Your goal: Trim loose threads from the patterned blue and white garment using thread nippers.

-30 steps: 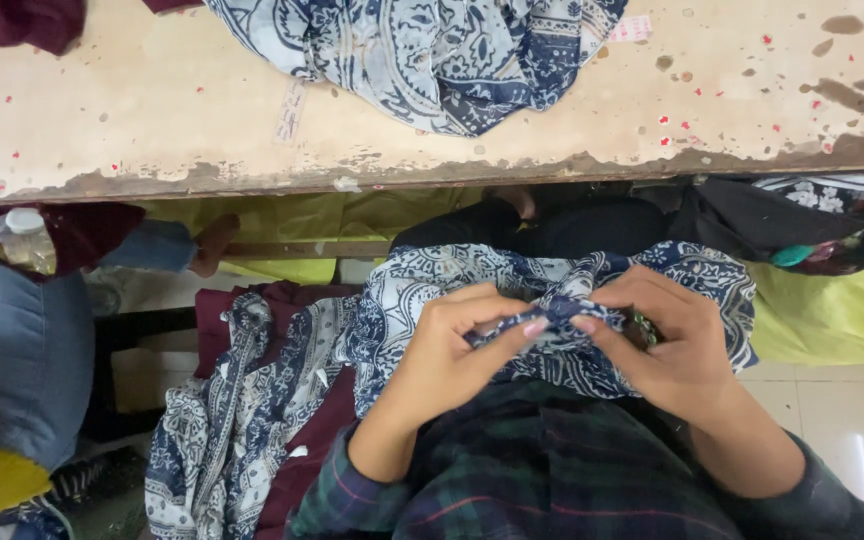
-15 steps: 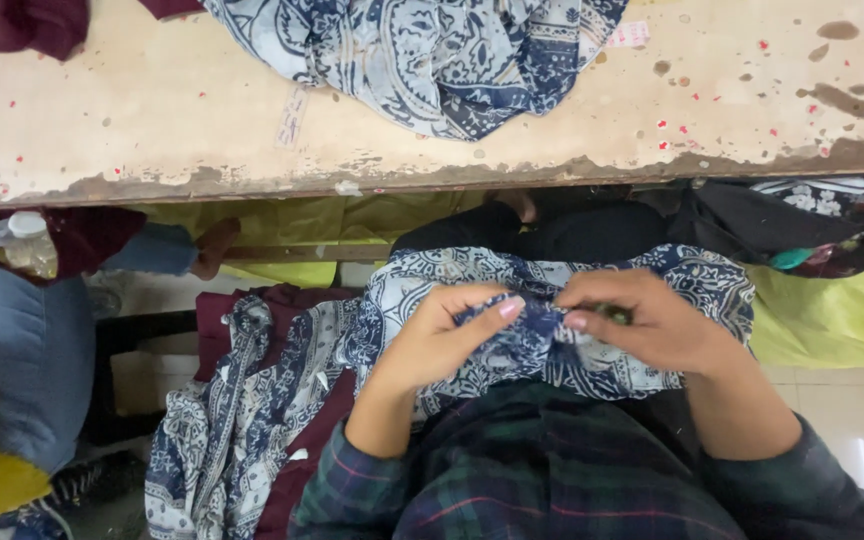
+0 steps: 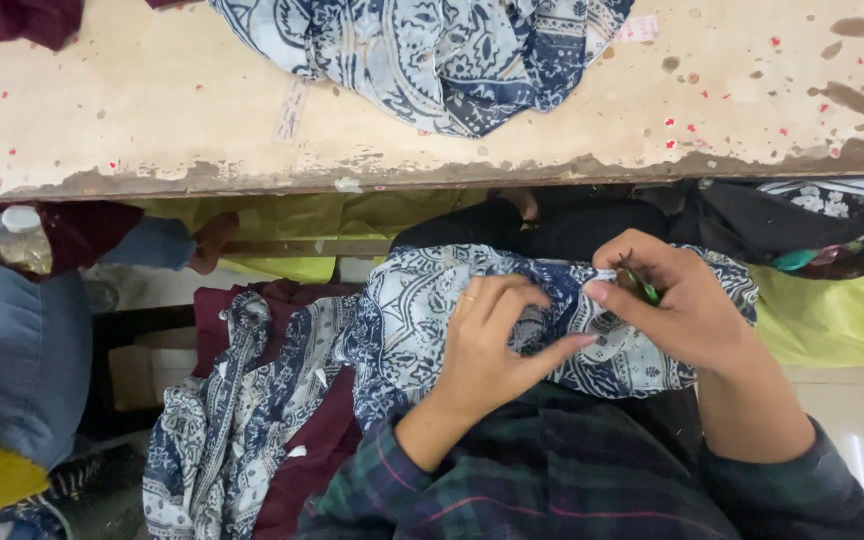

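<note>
Both our hands on blue-white cloth [image 3: 592, 330] in lap. Right hand [image 3: 687, 310] pinches cloth edge, small green tool [image 3: 644, 288] tucked in same grip. Left hand [image 3: 492, 345] presses cloth flat, forefinger stretched toward right hand. More cloth [image 3: 432, 50] heaped on worn table [image 3: 152, 120] above; maroon cloth [image 3: 307, 440] left of lap.

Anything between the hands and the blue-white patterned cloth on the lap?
Nothing visible. The left hand rests directly on the patterned cloth, and the right hand pinches its edge while also holding a small green tool. Both hands touch the fabric with no object in between.
</note>
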